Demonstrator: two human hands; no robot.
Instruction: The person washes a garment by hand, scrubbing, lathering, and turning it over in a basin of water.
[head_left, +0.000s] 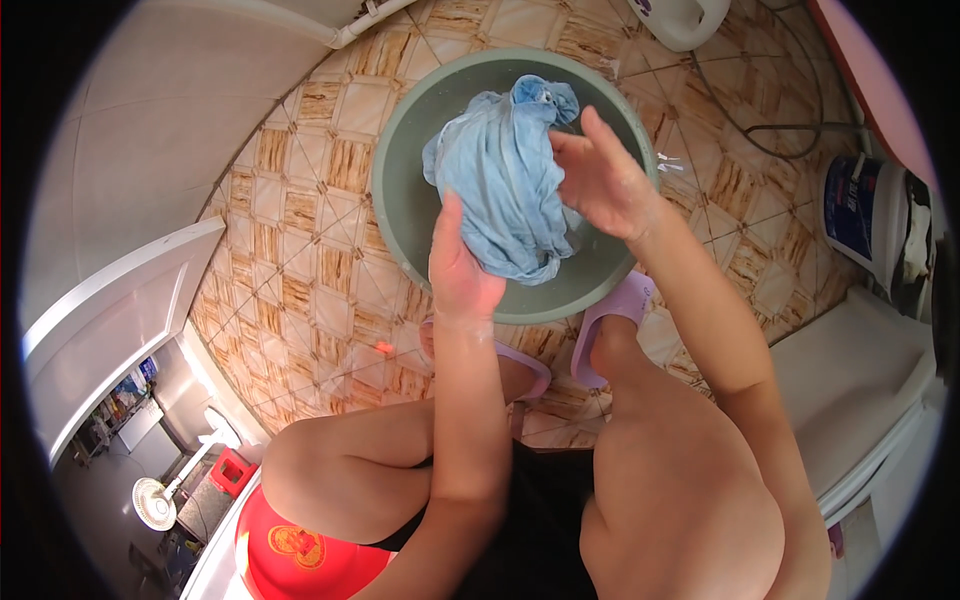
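Observation:
A bunched, light-blue wet-looking cloth (502, 180), apparently a garment, is above the grey-green plastic basin (390, 217). My left hand (463, 274) cups its near left end, thumb up along the side and fingers hidden under the folds. On the right side, my right hand (604, 176) has its thumb raised and spread away from the fingers. Its fingertips reach the cloth's edge, and some of them are hidden behind it. Both hands and wrists look wet, with traces of suds. A little water shows inside the basin to the right of the cloth.
Patterned tiles (337, 262) cover the floor. My feet in lilac slippers (626, 296) stand close to the basin. A white jug (686, 22), a hose (795, 154) and a labelled bucket (862, 214) lie beyond and right. A red basin (300, 547) and a door (127, 322) are left.

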